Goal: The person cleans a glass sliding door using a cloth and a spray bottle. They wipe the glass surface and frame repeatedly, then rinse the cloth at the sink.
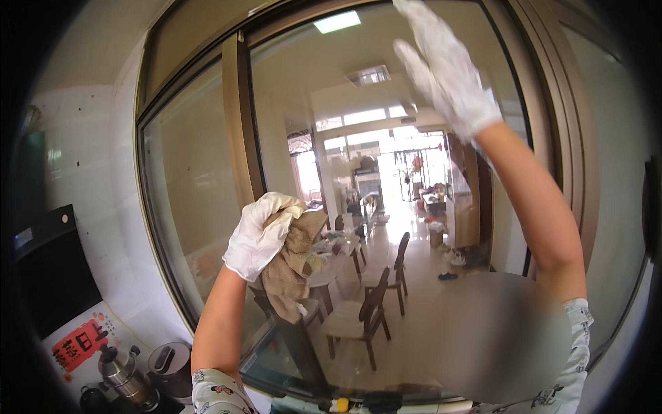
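My left hand (264, 235), in a white glove, grips a bunched brown cloth (295, 259) in front of the lower left part of a large glass pane (331, 88). Raised high at the upper right is my right hand (447, 72), also gloved in white, fingers stretched up over the glass and nothing seen in it. Whether its palm touches the pane I cannot tell. A metal frame post (240, 119) stands upright left of the pane, above my left hand.
Beyond the glass are wooden chairs (357, 321) and a table (331, 269). At the lower left stand a metal kettle (126, 375) and a lidded dark pot (170, 362), beside a tiled wall (83, 165). Small items line the bottom edge, among them a yellow one (340, 404).
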A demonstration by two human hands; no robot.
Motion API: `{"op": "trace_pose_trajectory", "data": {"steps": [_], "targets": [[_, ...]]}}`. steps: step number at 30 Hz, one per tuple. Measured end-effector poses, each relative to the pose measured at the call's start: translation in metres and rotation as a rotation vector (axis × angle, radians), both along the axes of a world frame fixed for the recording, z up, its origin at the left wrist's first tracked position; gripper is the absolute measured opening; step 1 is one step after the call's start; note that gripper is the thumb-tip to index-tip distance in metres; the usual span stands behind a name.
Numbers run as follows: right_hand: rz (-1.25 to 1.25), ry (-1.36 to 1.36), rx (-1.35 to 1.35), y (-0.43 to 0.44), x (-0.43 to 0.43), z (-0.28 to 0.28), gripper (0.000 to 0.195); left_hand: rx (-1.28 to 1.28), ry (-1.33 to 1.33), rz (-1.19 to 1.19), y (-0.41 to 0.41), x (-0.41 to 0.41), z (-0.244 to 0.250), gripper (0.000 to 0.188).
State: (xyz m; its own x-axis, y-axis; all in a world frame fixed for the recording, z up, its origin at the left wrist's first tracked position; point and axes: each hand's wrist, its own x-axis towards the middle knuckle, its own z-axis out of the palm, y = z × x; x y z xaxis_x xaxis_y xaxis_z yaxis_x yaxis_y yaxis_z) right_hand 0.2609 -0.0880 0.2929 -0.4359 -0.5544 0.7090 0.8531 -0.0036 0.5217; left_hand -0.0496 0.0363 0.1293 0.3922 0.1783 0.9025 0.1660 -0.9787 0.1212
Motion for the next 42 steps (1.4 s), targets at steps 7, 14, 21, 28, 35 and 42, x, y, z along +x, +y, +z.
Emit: {"op": "trace_pose_trajectory", "data": {"steps": [7,14,21,28,35,42], "targets": [[-0.288,0.168,-0.184,0.071,-0.062,0.175,0.049,-0.113,0.074,-0.05,0.058,0.018,0.074,0.01],[-0.209,0.019,-0.319,0.099,-0.157,0.188,0.041,-0.064,0.101,0.185,0.035,0.016,0.096,0.009],[-0.41,0.018,-0.326,0.078,-0.09,0.175,0.039,0.114,0.076,0.247,0.052,0.013,0.087,0.01],[-0.594,0.462,-0.136,-0.011,0.078,0.183,0.044,0.17,0.048,0.177,0.055,0.015,0.085,0.006],[-0.586,0.481,-0.147,0.004,0.036,0.195,0.038,0.087,0.096,0.206,0.059,0.009,0.089,0.008],[-0.427,0.157,-0.318,0.094,-0.139,0.208,0.032,0.169,0.095,0.327,0.022,-0.007,0.101,0.01]]}}
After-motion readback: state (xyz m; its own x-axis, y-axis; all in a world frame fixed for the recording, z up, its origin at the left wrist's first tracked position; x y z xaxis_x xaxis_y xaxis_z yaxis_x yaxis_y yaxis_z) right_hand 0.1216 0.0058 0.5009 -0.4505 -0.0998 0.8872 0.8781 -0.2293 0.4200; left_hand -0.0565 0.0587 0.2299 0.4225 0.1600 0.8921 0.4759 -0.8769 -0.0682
